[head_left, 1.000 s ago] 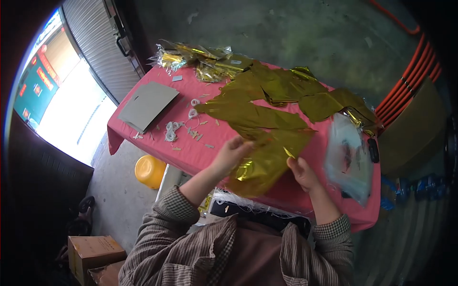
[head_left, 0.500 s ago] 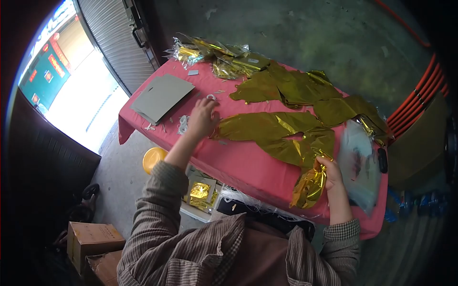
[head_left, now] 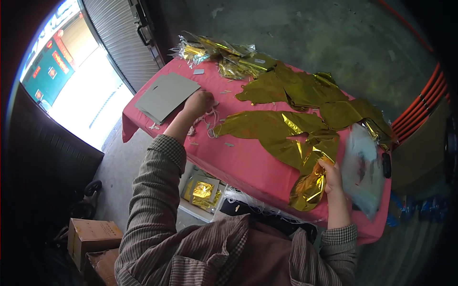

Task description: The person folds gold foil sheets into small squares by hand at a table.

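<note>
My left hand [head_left: 199, 102] is closed at the front edge of the grey cards, with thin white string [head_left: 213, 125] looping down from it onto the table. What its fingers pinch is partly hidden. My right hand [head_left: 330, 175] grips the bunched end of a flat, uninflated gold foil balloon [head_left: 272, 126]. The rest of that balloon stretches left across the pink cloth, its tip close to the string. Behind it lie more gold foil balloons [head_left: 305, 90], spread flat and overlapping.
Grey cards [head_left: 167, 95] lie stacked at the pink table's [head_left: 229, 159] left end. Clear-wrapped gold packets [head_left: 234, 59] are heaped at the back. Clear plastic bags [head_left: 360, 167] and a black object [head_left: 386, 165] lie right. A white bin [head_left: 195, 209] and cardboard boxes [head_left: 93, 236] stand below.
My left hand has closed and shifted slightly left and up, drawing out white string. The right hand keeps its hold on the foil. The round yellow thing is now hidden behind my left arm.
</note>
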Demonstrator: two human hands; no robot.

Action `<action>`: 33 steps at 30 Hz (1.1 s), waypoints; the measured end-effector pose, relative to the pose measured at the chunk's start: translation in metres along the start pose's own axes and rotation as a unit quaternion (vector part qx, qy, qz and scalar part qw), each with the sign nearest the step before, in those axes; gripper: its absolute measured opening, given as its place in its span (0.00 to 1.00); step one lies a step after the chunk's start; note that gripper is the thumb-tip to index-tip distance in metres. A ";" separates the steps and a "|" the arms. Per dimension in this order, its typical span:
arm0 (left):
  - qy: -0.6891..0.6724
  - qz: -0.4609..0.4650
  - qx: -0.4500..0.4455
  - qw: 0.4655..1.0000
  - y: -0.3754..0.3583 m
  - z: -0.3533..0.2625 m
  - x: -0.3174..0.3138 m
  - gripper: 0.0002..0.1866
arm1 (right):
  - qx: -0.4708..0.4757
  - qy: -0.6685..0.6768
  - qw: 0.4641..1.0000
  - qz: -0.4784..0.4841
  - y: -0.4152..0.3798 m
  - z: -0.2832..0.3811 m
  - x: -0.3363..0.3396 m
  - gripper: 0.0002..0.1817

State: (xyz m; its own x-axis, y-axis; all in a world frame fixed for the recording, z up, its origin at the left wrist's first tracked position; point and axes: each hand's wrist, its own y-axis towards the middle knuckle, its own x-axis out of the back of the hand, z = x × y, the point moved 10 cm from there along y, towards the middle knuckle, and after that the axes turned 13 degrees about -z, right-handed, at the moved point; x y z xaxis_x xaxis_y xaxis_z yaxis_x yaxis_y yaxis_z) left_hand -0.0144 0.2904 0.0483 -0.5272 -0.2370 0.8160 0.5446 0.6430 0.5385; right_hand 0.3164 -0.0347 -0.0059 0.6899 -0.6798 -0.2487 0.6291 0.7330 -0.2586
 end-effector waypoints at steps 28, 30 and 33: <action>-0.149 -0.029 0.164 0.975 -0.009 -0.053 0.099 0.10 | -0.017 -0.010 0.999 0.033 0.008 -0.010 0.010 0.11; -0.231 -0.031 0.224 0.946 -0.009 -0.051 0.105 0.10 | -0.007 0.005 1.000 0.001 0.008 -0.007 0.013 0.12; -0.380 -0.075 0.261 0.884 -0.008 -0.055 0.113 0.10 | -0.004 -0.007 1.000 -0.006 0.007 -0.005 0.015 0.12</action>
State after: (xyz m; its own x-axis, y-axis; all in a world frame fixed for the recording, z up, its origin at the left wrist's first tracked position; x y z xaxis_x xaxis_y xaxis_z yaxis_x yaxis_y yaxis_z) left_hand -0.0427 0.2180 0.1479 -0.9619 0.0816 0.2608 0.1605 0.9412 0.2972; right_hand 0.3293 -0.0393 -0.0162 0.6878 -0.6877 -0.2324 0.6343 0.7250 -0.2683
